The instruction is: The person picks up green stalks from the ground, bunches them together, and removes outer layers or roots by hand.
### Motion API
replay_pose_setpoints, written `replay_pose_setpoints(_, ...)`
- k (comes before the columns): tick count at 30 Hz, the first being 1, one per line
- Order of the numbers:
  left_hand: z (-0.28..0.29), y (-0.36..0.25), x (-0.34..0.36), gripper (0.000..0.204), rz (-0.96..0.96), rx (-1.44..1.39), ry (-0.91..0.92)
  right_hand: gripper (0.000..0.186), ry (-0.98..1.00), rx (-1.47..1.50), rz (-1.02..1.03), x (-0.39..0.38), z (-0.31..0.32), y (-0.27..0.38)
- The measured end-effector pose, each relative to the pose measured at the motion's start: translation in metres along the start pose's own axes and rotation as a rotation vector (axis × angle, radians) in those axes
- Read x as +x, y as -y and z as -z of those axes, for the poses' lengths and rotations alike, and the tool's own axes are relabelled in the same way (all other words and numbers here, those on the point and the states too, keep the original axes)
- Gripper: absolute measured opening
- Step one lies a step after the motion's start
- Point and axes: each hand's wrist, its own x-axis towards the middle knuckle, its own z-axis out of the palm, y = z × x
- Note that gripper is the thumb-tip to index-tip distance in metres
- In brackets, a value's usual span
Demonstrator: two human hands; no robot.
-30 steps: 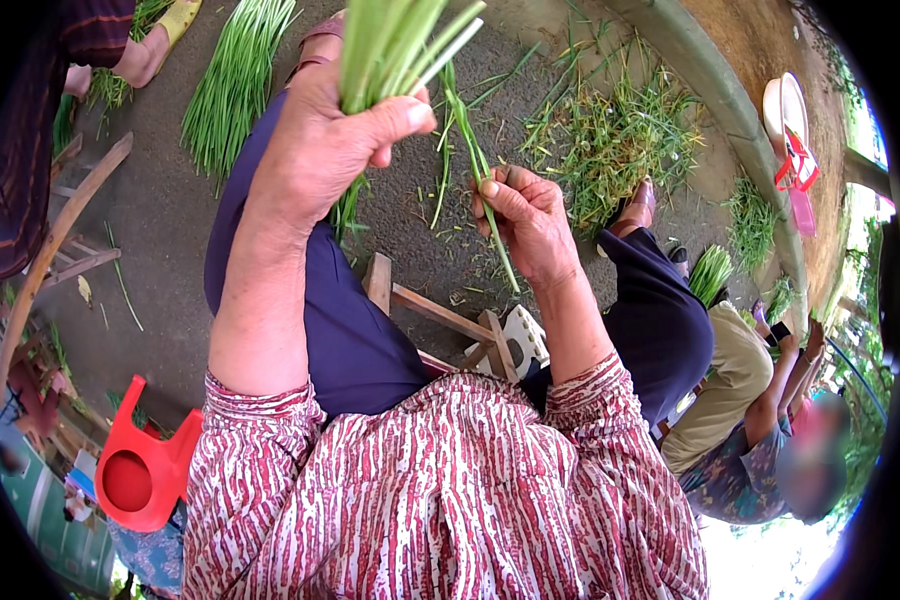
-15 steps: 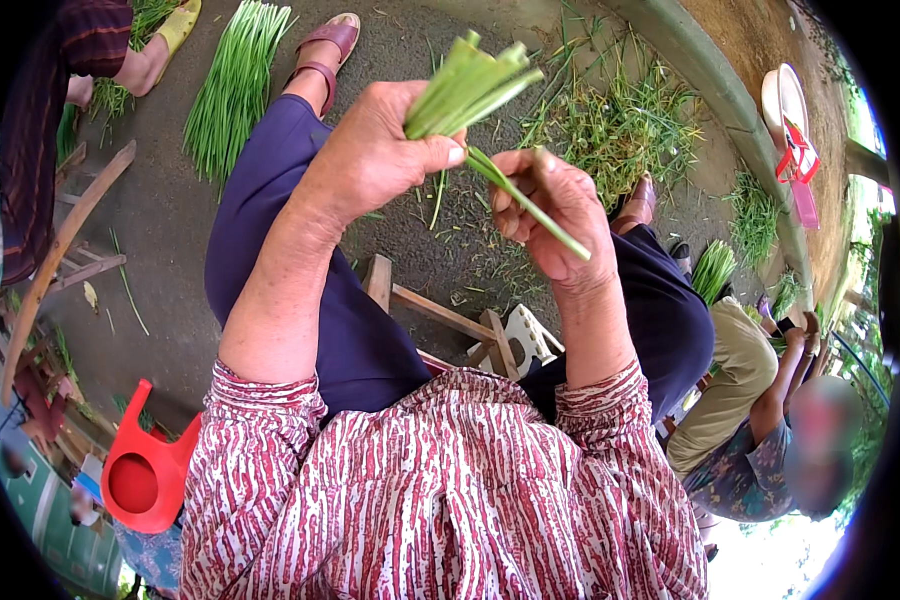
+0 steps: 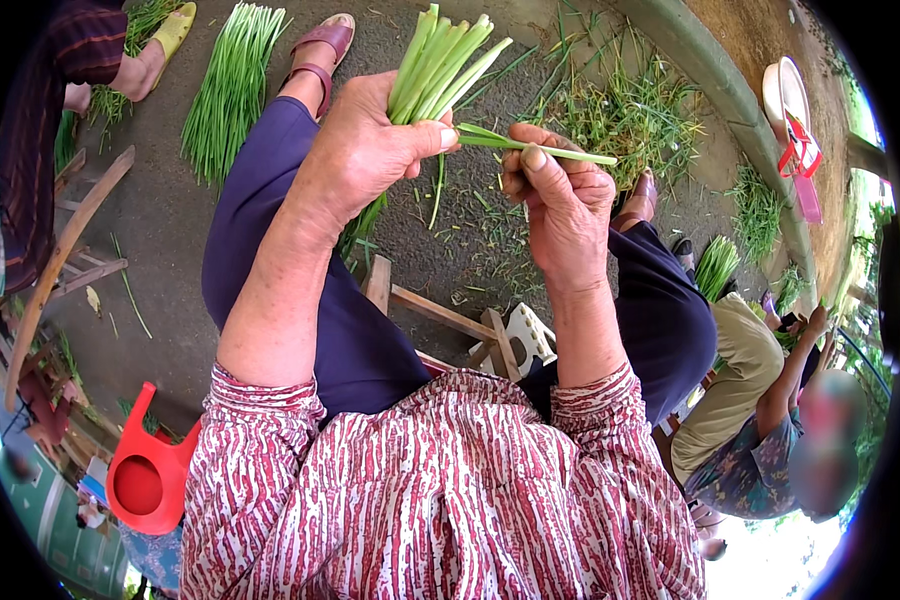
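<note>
Snugly, the left hand [image 3: 358,150] has its grip wrapped round a bundle of green stalks [image 3: 440,70], pale ends up, above the ground [image 3: 420,255]. Beside it, the right hand [image 3: 568,205] pinches a slim stalk [image 3: 585,156], grip nearly closed. Loose greens [image 3: 635,115] lie near the ground's curbed edge.

wears red/wht streaky shirt [image 3: 445,490] w/ short slvs [image 3: 250,430], dk navy trousers [image 3: 362,355], maroon sandals [image 3: 330,37].

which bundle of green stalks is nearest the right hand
The bundle clasped in the left hand; the long bundle by the maroon sandal and the small bundle by the khaki trousers are both farther off.
</note>
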Motion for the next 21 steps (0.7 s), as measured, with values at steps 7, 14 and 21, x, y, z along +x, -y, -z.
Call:
replay_pose_setpoints(7,0.0,0.0,0.0,0.013,0.0,-0.003,-0.056,0.019,0.034,-0.326,-0.014,-0.001,0.006,0.007)
replay_pose_setpoints(14,0.002,0.001,-0.001,0.013,0.004,-0.039,-0.054,0.008,0.015,-0.01,-0.102,0.002,0.015,0.005)
replay_pose_setpoints(21,0.009,0.005,0.0,0.014,-0.003,-0.041,-0.073,0.008,-0.125,0.276,-0.013,0.015,0.053,0.015)
